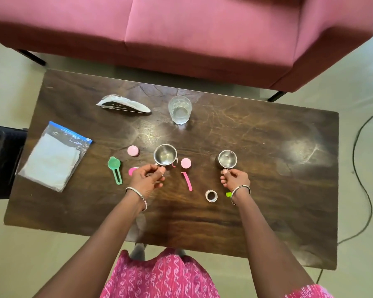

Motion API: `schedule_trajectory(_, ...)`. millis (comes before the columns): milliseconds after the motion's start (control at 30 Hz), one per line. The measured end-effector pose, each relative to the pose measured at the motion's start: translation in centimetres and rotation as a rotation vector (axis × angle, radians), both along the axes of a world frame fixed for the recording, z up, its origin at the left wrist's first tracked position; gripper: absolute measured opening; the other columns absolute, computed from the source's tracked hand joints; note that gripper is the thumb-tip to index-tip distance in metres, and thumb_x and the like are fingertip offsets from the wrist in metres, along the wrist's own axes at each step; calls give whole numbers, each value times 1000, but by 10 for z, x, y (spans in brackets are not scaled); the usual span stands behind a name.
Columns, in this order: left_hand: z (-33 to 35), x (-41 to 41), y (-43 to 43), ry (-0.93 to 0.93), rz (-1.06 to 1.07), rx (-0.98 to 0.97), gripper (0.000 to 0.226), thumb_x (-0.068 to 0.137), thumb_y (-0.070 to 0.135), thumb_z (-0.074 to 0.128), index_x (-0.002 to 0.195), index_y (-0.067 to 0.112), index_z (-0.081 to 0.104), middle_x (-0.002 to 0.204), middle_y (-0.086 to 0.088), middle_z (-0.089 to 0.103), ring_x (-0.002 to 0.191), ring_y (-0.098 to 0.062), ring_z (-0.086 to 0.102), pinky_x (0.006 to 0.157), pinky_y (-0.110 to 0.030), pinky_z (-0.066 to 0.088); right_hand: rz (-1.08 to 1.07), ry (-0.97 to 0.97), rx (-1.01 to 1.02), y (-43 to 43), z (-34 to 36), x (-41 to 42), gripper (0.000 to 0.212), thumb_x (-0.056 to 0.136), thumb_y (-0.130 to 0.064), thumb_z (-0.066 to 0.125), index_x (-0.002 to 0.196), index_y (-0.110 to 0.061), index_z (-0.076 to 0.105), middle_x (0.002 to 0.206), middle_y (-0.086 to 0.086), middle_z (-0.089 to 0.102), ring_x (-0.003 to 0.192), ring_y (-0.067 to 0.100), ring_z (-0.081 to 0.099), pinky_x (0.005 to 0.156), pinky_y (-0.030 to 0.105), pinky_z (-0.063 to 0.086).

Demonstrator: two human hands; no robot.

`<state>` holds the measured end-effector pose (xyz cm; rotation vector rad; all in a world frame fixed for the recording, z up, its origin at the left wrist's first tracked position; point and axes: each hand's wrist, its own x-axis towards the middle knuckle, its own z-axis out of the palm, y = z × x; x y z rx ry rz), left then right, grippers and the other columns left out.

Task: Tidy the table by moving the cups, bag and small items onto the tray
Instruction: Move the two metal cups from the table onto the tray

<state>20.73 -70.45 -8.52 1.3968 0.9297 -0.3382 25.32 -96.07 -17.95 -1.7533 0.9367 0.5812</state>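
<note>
A person in a pink patterned garment (pixel 159 276) is standing at the near edge of the dark wooden surface (pixel 267 211), reaching both arms forward. A small roll of tape (pixel 211 195) is lying just left of the right wrist, and a green scrap (pixel 228 194) is peeking out beside that wrist.

The left hand (pixel 148 177) is pinching the near side of the left steel cup (pixel 165 154) with curled fingers. The right hand (pixel 235 178) is pinching the near side of the right steel cup (pixel 227 159) in the same way. Both cups are sitting upright, mouths up, well apart near the middle of the surface; whether they are resting on it or just lifted cannot be told.

Between the hands a pink strip (pixel 187 181) is lying, with a pink cap (pixel 185 163) just beyond it, near the left steel cup. A pink piece (pixel 132 171) is showing partly from behind the left hand, too hidden to identify. A green scoop (pixel 115 168) is lying to its left, and a second pink cap (pixel 133 151) is sitting just beyond.

At the left edge a clear zip bag (pixel 54 157) holding something white is lying flat. Farther back a clear glass (pixel 179 109) is standing upright, and a white-and-black packet (pixel 123 104) is lying to its left. Beyond the surface a pink sofa (pixel 181 29) is standing, and a dark cable (pixel 362 168) is trailing across the floor on the right.
</note>
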Motion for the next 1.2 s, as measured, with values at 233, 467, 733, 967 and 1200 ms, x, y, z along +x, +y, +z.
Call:
schedule_trajectory(233, 30, -19, 28, -38, 65, -28, 13, 89, 1, 65, 77, 3, 60, 61, -5, 59, 58, -12, 55, 49, -16, 50, -66, -94, 83, 51, 50, -22, 17, 95, -6, 62, 93, 7, 72, 65, 11, 62, 49, 13, 52, 43, 14, 47)
schedule_trajectory(467, 62, -58, 103, -61, 140, -20, 11, 87, 5, 68, 78, 3, 64, 67, -6, 56, 56, -11, 50, 46, -15, 47, 37, -174, 100, 157, 111, -61, 10, 88, -13, 72, 85, -7, 80, 64, 7, 64, 54, 10, 52, 60, 25, 45)
schedule_trajectory(733, 109, -123, 243, -145, 239, -7, 7, 87, 2, 67, 82, 0, 62, 64, -9, 49, 42, -6, 46, 43, -17, 45, 126, -266, 182, 311, 169, -120, 12, 88, -9, 71, 82, -3, 79, 50, -1, 49, 50, 9, 39, 50, 19, 34)
schedule_trajectory(967, 133, -181, 375, -210, 343, 45, 9, 86, 6, 70, 81, 0, 66, 62, -4, 55, 44, -7, 50, 46, -17, 46, 167, -302, 374, 454, 193, -148, 11, 90, 0, 66, 96, 4, 75, 51, -2, 55, 44, 3, 43, 43, 11, 39)
schedule_trajectory(1200, 136, -210, 480, -153, 491, 177, 10, 84, 10, 73, 77, 6, 69, 64, -4, 63, 49, -10, 54, 49, -19, 50, 402, -276, 396, 568, 203, -146, 9, 87, -3, 70, 81, -2, 77, 61, 9, 55, 52, 14, 45, 47, 16, 41)
